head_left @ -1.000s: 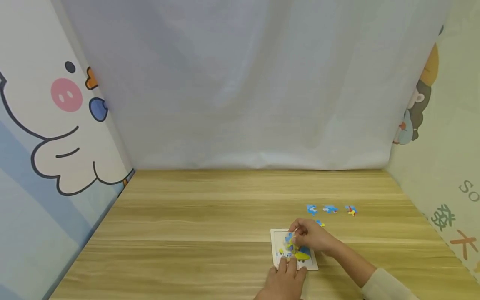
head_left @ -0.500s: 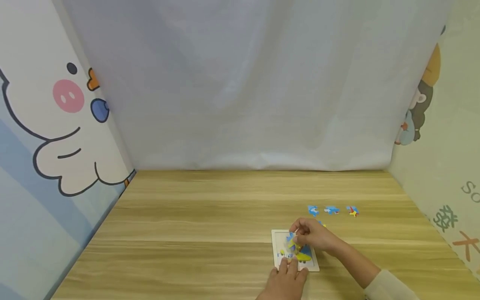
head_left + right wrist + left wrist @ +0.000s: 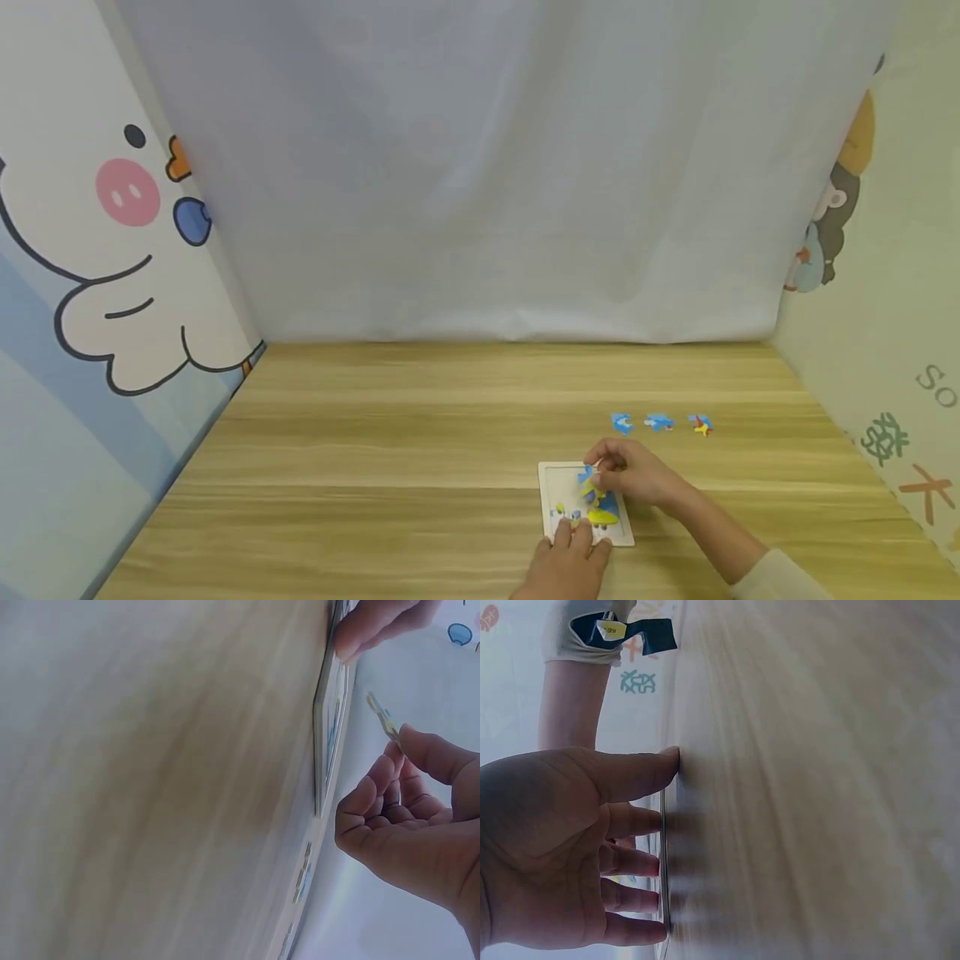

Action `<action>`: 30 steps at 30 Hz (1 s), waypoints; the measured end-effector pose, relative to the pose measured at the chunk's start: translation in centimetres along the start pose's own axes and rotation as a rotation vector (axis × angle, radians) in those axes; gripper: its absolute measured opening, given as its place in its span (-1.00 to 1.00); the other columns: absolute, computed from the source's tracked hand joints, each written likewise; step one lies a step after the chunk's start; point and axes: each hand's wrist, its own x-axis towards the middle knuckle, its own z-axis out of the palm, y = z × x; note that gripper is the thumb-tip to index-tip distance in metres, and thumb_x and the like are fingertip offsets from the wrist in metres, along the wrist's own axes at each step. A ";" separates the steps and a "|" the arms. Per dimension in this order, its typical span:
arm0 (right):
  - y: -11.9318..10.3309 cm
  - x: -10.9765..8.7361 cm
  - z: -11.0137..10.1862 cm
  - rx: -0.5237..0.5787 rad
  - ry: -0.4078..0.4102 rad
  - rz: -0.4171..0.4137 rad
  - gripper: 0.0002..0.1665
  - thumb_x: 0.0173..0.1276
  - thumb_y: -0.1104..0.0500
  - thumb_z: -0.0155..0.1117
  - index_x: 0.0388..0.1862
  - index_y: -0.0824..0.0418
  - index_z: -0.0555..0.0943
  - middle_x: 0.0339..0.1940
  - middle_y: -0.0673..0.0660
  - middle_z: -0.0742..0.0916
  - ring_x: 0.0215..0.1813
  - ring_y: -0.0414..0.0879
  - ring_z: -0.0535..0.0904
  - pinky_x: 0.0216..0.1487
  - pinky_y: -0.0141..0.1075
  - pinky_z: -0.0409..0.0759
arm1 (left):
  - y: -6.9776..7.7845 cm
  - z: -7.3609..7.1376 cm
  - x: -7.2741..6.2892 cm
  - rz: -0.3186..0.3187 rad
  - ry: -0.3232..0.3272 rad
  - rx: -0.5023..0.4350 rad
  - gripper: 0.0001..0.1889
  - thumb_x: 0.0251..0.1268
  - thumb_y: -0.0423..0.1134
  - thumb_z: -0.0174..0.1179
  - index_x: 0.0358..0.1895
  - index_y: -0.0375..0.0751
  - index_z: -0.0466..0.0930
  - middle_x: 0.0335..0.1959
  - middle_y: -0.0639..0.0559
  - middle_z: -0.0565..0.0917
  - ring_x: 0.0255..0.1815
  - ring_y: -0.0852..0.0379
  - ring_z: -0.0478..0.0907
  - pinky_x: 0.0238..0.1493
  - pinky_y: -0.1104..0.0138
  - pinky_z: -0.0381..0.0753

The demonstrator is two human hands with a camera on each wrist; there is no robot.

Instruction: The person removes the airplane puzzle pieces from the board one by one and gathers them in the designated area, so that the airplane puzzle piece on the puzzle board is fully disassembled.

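Between thumb and fingers my right hand (image 3: 637,475) pinches a blue and yellow jigsaw piece (image 3: 384,718). In the right wrist view that piece is tilted and held clear above the puzzle board (image 3: 322,750). The board's pale frame (image 3: 545,500) lies flat on the table in the head view. Several fitted pieces, including a yellow and blue part (image 3: 602,517), fill its lower right. Along its near edge rest the spread fingertips of my left hand (image 3: 566,562); the left wrist view shows the thumb (image 3: 641,772) extended too. My right hand covers the board's upper right corner.
Beyond the board, three loose pieces lie in a row: a blue one (image 3: 622,423), a blue and white one (image 3: 659,422), and a red, yellow and blue one (image 3: 701,425). The wood-grain table (image 3: 375,433) meets a white backdrop (image 3: 480,208) and printed side walls.
My right hand, with the piece, has shifted slightly right over the board. A small loose piece seen behind it earlier is now hidden. My left hand stays on the near edge.
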 end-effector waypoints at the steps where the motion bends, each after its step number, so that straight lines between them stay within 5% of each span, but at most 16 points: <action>1: 0.1 -0.2 -0.2 0.001 0.002 0.001 -0.75 0.25 0.29 0.25 -0.12 0.37 0.50 -0.43 0.10 0.52 -0.35 -0.07 0.41 -0.42 -0.38 0.42 | 0.0 0.0 0.0 0.000 0.002 0.004 -0.22 -0.01 0.43 0.05 0.31 0.16 0.32 0.27 0.10 0.25 0.24 0.05 0.20 0.00 0.20 0.46; 10: 0.4 -1.6 -2.3 0.008 0.041 -0.005 -0.70 0.26 0.31 0.21 -0.07 0.45 0.46 -0.37 0.16 0.54 -0.29 -0.02 0.43 -0.34 -0.34 0.47 | 0.3 -0.2 0.0 -0.024 0.053 0.014 -0.26 -0.01 0.31 0.19 0.28 0.13 0.33 0.29 0.07 0.23 0.25 0.01 0.21 0.00 0.18 0.46; 30: 2.3 -4.0 -6.0 0.023 0.107 0.063 -0.61 0.27 0.28 0.24 -0.05 0.53 0.42 -0.38 0.16 0.61 -0.31 -0.07 0.53 -0.29 -0.27 0.54 | 0.4 -0.1 0.0 -0.031 0.027 -0.028 -0.28 0.01 0.27 0.21 0.29 0.14 0.33 0.31 0.08 0.25 0.29 -0.03 0.19 0.04 0.16 0.43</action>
